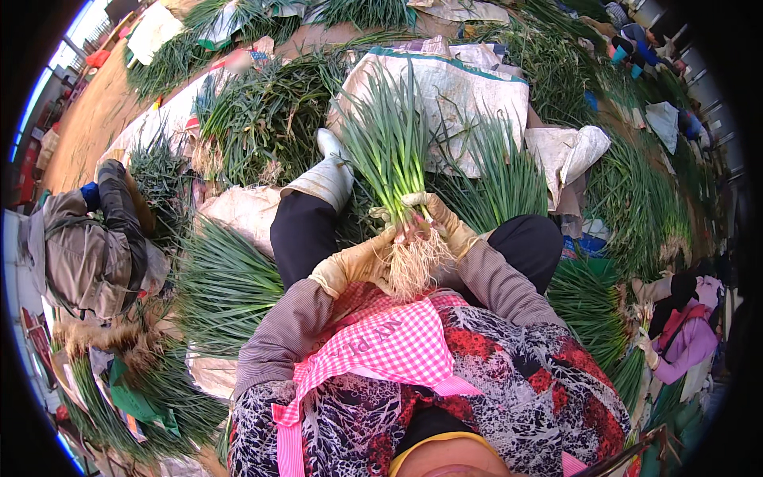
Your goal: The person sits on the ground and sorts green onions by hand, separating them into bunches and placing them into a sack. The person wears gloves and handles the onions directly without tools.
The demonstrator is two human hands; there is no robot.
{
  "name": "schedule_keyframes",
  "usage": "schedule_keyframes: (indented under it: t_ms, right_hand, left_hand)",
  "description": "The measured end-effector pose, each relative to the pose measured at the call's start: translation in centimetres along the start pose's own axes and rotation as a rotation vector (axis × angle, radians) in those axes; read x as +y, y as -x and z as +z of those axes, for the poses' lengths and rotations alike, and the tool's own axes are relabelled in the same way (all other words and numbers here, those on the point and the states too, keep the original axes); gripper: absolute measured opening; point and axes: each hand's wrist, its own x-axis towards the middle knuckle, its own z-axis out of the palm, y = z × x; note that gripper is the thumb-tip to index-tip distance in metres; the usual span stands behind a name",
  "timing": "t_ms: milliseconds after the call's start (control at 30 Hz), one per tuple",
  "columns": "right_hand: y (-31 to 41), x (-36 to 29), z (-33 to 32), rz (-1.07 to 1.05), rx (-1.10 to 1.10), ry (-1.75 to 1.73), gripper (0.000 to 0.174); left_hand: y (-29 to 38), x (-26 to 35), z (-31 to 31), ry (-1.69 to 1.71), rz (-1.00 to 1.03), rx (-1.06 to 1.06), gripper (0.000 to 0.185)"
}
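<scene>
A bunch of green onions (390, 149) stands almost upright before my chest, leaves pointing away from me. Pale stringy roots (414, 268) hang from its reddish bulbs towards my lap. My left hand (360, 259), in a tan glove, grips the bunch from the left, just above the roots. From the right, my gloved right hand (444, 220) closes around the lower stalks, its fingers near the bulbs. Both hands touch the same bunch. Some fingers are hidden behind the stalks. A pink checked apron (387, 340) covers my lap below the roots.
More green onions (238, 292) lie left of my leg, and others (501, 173) beyond my right knee. A heap of loose leaves (268, 119) and a white woven sack (471, 89) lie ahead. Co-workers sit at left (89, 250) and right (685, 340).
</scene>
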Motion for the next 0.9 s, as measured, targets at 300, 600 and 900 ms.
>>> schedule_keyframes:
  t_ms: [300, 600, 900]
  right_hand:
    - [5.8, -4.5, 7.6, 0.163, 0.025, 0.228, 0.029]
    - [9.1, -6.4, 9.8, 0.228, -0.192, 0.183, 0.041]
    - [4.5, -9.0, 9.8, -0.079, -0.564, -0.005, 0.105]
  left_hand:
    - [2.8, 8.1, 11.3, -2.756, 0.966, 0.779, 0.091]
    - [0.8, 9.2, 14.9, -2.535, 1.199, 0.207, 0.067]
    - [-1.0, 15.5, 9.5, -0.295, 0.635, -0.189, 0.057]
